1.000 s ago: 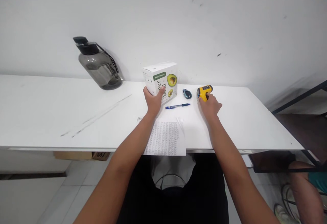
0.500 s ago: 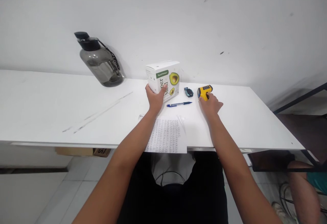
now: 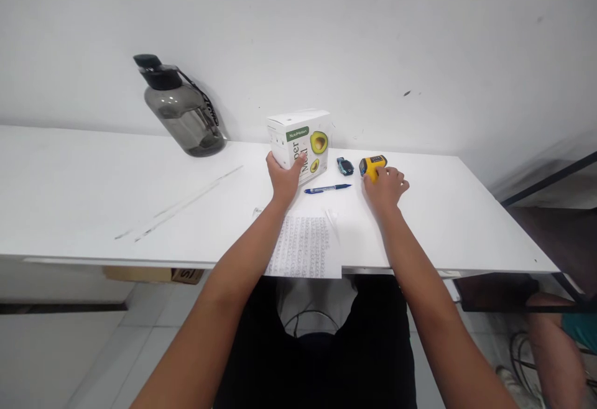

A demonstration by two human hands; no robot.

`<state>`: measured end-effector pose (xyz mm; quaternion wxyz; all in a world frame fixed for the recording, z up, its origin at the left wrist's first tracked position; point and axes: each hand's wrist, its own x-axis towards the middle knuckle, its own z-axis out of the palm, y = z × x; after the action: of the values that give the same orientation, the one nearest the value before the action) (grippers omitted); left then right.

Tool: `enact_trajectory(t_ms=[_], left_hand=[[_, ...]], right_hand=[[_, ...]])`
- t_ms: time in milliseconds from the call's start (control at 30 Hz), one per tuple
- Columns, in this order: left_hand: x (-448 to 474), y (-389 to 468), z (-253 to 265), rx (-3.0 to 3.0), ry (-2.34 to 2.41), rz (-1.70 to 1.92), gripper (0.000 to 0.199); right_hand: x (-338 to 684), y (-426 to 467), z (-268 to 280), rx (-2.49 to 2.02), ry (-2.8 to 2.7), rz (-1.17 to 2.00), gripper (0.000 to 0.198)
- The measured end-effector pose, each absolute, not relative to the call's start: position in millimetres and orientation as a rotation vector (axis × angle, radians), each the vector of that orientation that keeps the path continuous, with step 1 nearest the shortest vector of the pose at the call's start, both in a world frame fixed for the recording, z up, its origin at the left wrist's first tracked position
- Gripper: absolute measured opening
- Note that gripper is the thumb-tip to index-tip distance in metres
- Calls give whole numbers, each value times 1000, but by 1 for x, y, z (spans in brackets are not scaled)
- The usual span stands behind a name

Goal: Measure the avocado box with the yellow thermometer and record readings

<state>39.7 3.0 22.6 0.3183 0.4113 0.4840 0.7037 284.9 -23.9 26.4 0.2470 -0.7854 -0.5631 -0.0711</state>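
My left hand (image 3: 285,180) grips a white meal box (image 3: 312,148) with avocado pictures, thumb across its front and the other fingers along its left side. The box stands upright on the table near the wall. My right hand (image 3: 386,186) rests at a yellow and black gun-shaped device (image 3: 373,165), which looks like an infrared thermometer. Its fingers are apart and loosely bent, with the thumb side at the device's handle. Between the box and the device lies a dark watch (image 3: 345,166) with a bluish strap. A blue pen (image 3: 328,189) lies in front of them.
Printed sheets (image 3: 303,250) lie at the front edge of the white table (image 3: 186,210), slightly overhanging. A large grey water bottle (image 3: 184,117) leans by the wall at left. Below are a cardboard box (image 3: 140,273) and, at right, another person's leg (image 3: 555,347).
My right hand's fingers have loosened and spread from the yellow device, which stays about where it was. My left hand keeps its hold on the box. The view has shifted slightly.
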Motion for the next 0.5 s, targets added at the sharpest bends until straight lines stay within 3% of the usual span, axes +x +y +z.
enact_trajectory(t_ms=[200, 300, 500], left_hand=[[39, 5, 19, 1110, 1297, 1846, 71], [39, 6, 18, 1116, 1310, 1843, 72], [37, 12, 7, 1171, 1260, 1845, 73]], right_hand=[[266, -35, 32, -1681, -2196, -25, 40], [258, -40, 34, -1683, -2397, 94, 42], [255, -43, 36, -1796, -2442, 45, 41]])
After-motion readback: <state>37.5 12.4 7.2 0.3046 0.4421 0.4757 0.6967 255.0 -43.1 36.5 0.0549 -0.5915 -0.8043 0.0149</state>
